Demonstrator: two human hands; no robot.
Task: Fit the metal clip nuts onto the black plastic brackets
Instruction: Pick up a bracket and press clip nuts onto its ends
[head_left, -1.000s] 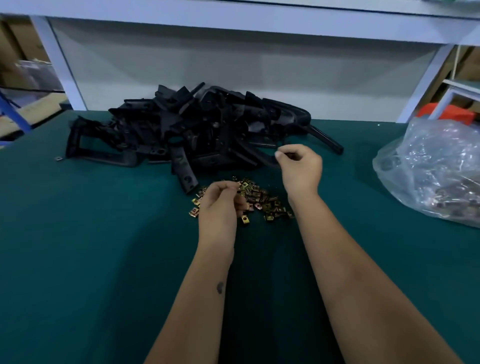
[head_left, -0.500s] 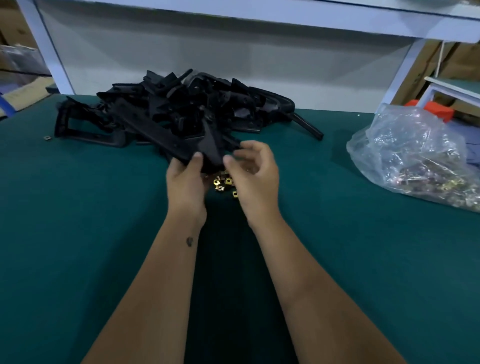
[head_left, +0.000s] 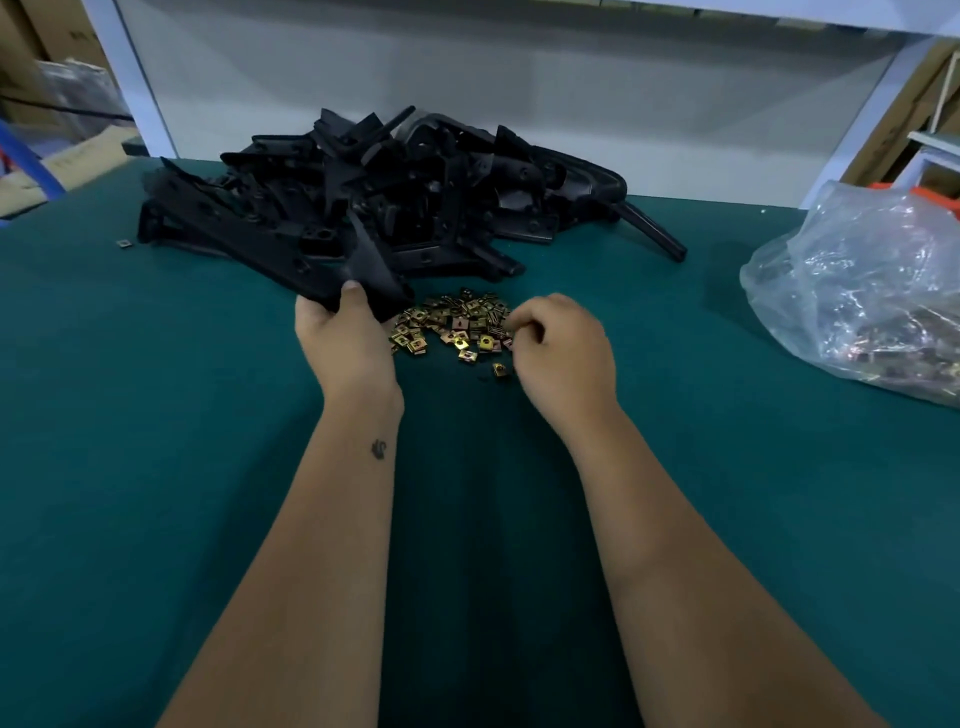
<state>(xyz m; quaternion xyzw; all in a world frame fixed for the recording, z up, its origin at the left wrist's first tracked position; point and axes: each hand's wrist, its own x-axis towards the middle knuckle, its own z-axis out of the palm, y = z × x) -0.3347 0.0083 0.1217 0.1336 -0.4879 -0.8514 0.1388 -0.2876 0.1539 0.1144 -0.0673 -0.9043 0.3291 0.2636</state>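
Note:
My left hand grips the near end of a long black plastic bracket that slants up to the left over the green table. Behind it lies a heap of black brackets. A small pile of brass-coloured clip nuts lies between my hands. My right hand is at the pile's right edge with its fingers curled, fingertips pinching among the nuts; what they hold is hidden. One clip nut lies apart, just in front of the pile.
A clear plastic bag of more clip nuts sits at the right. One stray nut lies at the far left of the green table. A white frame and grey panel close off the back.
My right hand let go of the bracket and dropped to the right side of the nut pile. My left hand keeps the bracket, now swung out to the left.

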